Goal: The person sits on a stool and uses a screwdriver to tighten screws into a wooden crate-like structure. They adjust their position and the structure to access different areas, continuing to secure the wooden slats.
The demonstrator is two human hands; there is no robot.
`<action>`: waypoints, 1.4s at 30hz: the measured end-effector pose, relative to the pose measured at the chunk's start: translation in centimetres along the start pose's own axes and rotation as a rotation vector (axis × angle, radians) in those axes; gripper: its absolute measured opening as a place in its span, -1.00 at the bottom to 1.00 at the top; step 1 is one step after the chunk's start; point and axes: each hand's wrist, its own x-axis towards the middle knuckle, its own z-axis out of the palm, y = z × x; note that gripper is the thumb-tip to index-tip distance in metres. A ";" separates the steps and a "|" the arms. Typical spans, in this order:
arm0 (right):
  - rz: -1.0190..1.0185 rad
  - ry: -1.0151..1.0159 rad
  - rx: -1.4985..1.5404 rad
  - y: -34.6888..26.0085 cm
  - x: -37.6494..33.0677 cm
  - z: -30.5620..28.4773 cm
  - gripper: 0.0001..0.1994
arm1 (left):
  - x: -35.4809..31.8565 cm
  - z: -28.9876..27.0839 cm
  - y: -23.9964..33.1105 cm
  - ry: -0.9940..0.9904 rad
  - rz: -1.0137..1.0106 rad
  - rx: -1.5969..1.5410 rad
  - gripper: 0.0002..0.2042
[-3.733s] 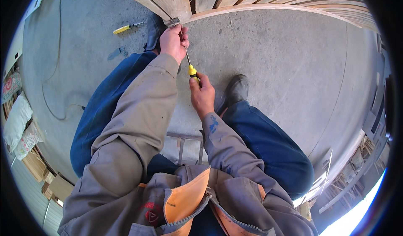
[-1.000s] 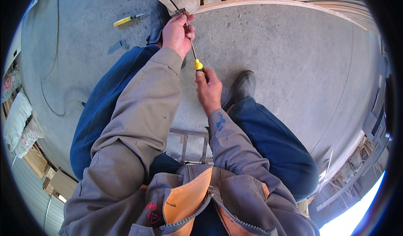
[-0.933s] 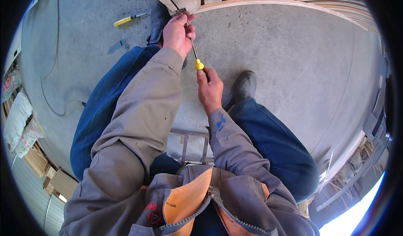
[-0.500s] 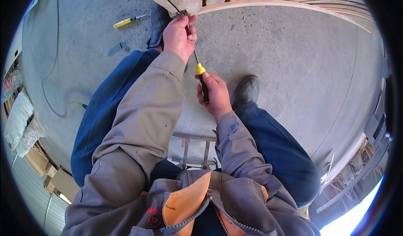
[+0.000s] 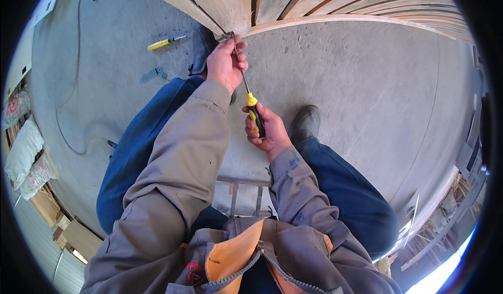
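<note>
My right hand (image 5: 270, 132) is closed around the yellow-and-black handle of a screwdriver (image 5: 252, 101). Its thin metal shaft runs up and forward past the fingers of my left hand (image 5: 226, 66). Thumb and curled fingers of that left hand are at a small metal fitting (image 5: 229, 35) on the bottom corner of a wooden slatted panel (image 5: 230, 6). The screwdriver's tip is up by this fitting, and the fingers partly hide the contact. A second screwdriver (image 5: 160, 44), with a yellow handle, lies on the concrete floor to the left.
My dark shoes (image 5: 305, 124) stand on the concrete floor (image 5: 361, 84), with a wooden stool or frame (image 5: 243, 181) between my legs. A thin cable (image 5: 62, 129) curves along the left. White sacks (image 5: 23, 150) and boards are stacked at the far left; wood pieces lie at the right.
The whole view has shifted, so panel, hands and floor sit lower in the picture. The screwdriver's handle appears turned slightly in my right hand. Both hands keep their places at the panel and screwdriver.
</note>
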 end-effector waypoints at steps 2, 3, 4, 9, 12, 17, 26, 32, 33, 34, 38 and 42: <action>-0.006 -0.003 -0.006 0.0 0.1 -0.2 -0.61 | -0.6 0.3 -0.3 -0.004 -0.027 0.009 -0.80; -0.006 0.000 -0.015 0.1 0.1 -0.1 -0.62 | -0.6 -0.1 -0.2 -0.048 -0.023 -0.010 -0.78; -0.012 0.011 -0.022 0.2 0.1 0.0 -0.61 | -0.5 -0.2 -0.1 -0.058 -0.011 -0.013 -0.78; -0.077 0.109 -0.059 1.0 0.5 0.7 -0.64 | -0.2 -0.1 0.0 -0.045 -0.006 0.012 -0.78; -0.325 0.448 -0.452 1.9 0.2 2.0 -0.65 | -0.1 -0.1 -0.1 -0.036 -0.019 0.011 -0.78; -0.953 0.866 -1.534 5.0 0.3 4.9 -0.61 | -0.2 -0.3 -0.2 -0.010 -0.010 0.015 -0.79; -0.376 0.388 -0.516 1.9 0.5 3.2 -0.70 | -0.2 0.3 -0.1 -0.003 0.035 0.077 -0.81; -0.086 -0.043 0.034 0.6 0.0 1.4 -0.70 | -0.2 1.2 -0.1 0.073 0.062 0.098 -0.89; -0.099 0.019 -0.034 0.5 -0.1 1.6 -0.70 | 0.0 1.3 -0.1 0.073 0.069 0.108 -0.89; -0.112 0.081 -0.103 0.5 -0.2 1.9 -0.69 | 0.1 1.3 -0.1 0.071 0.077 0.118 -0.89; -0.598 0.705 -1.096 4.2 0.8 1.8 -0.69 | -0.3 1.4 -0.2 0.074 0.065 0.162 -0.81; -0.929 0.849 -1.387 5.1 0.5 3.9 -0.71 | -0.4 1.5 -0.3 0.120 0.083 0.191 -0.82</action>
